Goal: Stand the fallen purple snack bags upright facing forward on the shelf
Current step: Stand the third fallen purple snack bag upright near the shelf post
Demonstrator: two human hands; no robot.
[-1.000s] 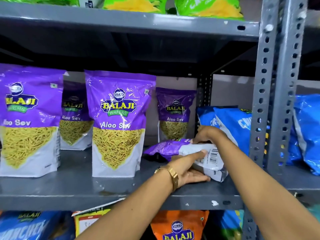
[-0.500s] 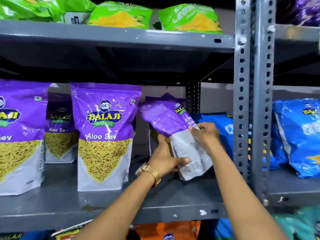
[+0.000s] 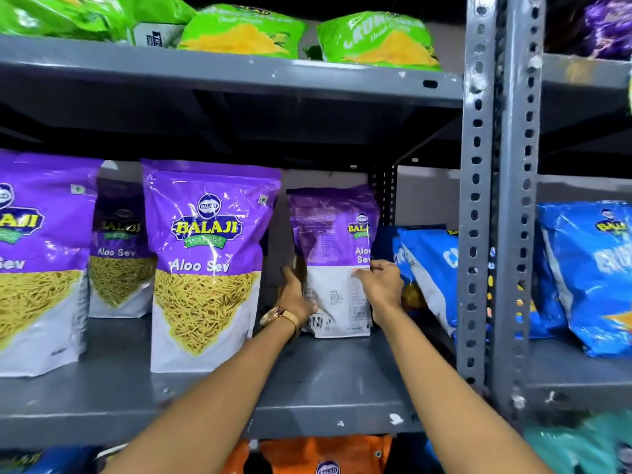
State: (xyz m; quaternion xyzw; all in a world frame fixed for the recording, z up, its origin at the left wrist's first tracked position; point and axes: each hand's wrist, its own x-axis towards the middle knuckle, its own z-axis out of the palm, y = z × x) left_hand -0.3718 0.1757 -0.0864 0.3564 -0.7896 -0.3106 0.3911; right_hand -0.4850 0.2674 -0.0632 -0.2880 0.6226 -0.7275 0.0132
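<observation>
A purple snack bag (image 3: 333,258) stands upright on the grey shelf (image 3: 325,381), its printed back panel toward me and its front partly turned to the right. My left hand (image 3: 294,295) grips its lower left edge. My right hand (image 3: 379,285) pinches its right edge at mid height. Three more purple bags stand upright facing forward to the left: one at the front middle (image 3: 208,265), one set back (image 3: 119,248), one at the far left (image 3: 37,261).
Blue snack bags (image 3: 431,268) lean just right of the held bag, against a perforated grey upright post (image 3: 477,213). More blue bags (image 3: 588,275) fill the neighbouring bay. Green bags (image 3: 376,42) lie on the shelf above, orange bags (image 3: 325,456) below.
The purple bag lay flat on the shelf, was lifted and tilted by both hands, and now stands upright on its base further back. The camera has moved closer and slightly left.
</observation>
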